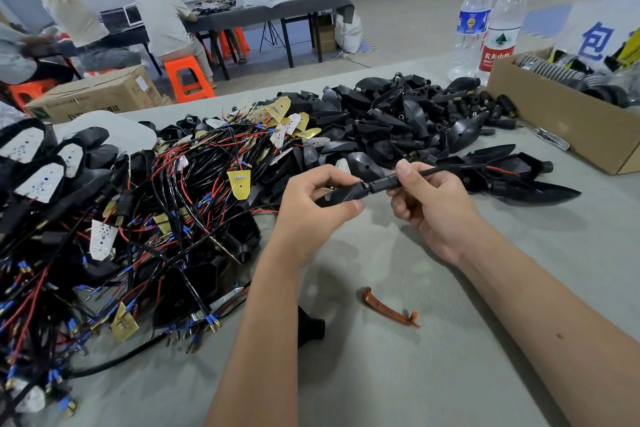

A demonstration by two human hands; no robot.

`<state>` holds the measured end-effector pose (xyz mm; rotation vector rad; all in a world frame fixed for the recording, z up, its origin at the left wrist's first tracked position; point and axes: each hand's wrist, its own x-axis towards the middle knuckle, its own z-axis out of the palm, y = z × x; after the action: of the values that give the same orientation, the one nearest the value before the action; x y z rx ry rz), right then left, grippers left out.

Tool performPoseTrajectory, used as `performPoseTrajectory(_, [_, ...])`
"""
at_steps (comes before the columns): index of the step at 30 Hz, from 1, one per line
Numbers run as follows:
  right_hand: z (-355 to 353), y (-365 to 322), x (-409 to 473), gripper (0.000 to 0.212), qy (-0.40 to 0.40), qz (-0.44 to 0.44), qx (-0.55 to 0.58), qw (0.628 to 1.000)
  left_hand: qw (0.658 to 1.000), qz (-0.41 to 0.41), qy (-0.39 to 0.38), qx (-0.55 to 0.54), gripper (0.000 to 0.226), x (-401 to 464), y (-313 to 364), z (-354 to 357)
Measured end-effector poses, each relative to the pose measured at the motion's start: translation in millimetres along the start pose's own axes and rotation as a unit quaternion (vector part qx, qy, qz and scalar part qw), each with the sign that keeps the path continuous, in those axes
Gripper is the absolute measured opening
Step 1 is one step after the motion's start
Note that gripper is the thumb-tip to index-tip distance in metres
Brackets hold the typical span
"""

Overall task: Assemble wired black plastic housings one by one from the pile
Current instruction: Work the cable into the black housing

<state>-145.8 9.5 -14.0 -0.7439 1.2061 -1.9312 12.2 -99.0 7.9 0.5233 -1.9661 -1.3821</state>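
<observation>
The left hand (317,199) curls round a black housing (341,196), thumb under it and fingers over the top. The right hand (427,196) pinches a black cable (446,170) between thumb and forefinger, just behind its plug (384,183). The plug meets the housing's right end, and the two hands nearly touch above the grey table (398,367). The housing's long axis runs left to right, rising slightly to the right, its open end facing the plug. The cable carries on along the same line, up and right. A red wire (502,170) shows beside it. Behind the hands lies a pile (391,121) of black housings; to the left, a tangle of wired parts (138,218). An orange strip (389,310) lies on the table near the forearms. A cardboard box (550,121) and two bottles (491,24) stand at the far right.
</observation>
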Motion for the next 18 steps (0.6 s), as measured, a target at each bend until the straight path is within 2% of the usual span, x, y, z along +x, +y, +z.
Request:
performPoseTrajectory(3, [-1.7, -0.2, -0.1, 0.026, 0.001, -0.002, -0.017, 1.000, 1.000, 0.006, 0.000, 0.011, 0.023, 0.8, -2.7, -0.6])
performPoseTrajectory(7, [-3.3, -1.0, -0.7, 0.021, -0.016, 0.006, 0.014, 1.000, 0.999, 0.016, -0.002, 0.036, 0.025, 1.4, -3.4, -0.1])
performPoseTrajectory(13, [-5.7, 0.9, -1.5, 0.019, -0.082, 0.012, 0.025, 0.996, 1.000, -0.002, -0.005, 0.026, 0.034, 0.8, -3.5, -2.4])
performPoseTrajectory(16, [-5.5, 1.5, -2.0, 0.007, -0.079, 0.002, 0.002, 0.997, 0.999, -0.016, -0.015, 0.027, 0.028, 1.1, -4.5, -2.4])
performPoseTrajectory(18, [-5.2, 1.8, -1.4, 0.015, -0.078, -0.003, -0.006, 0.997, 0.999, -0.025, -0.023, 0.030, 0.025, 0.9, -5.3, -1.9])
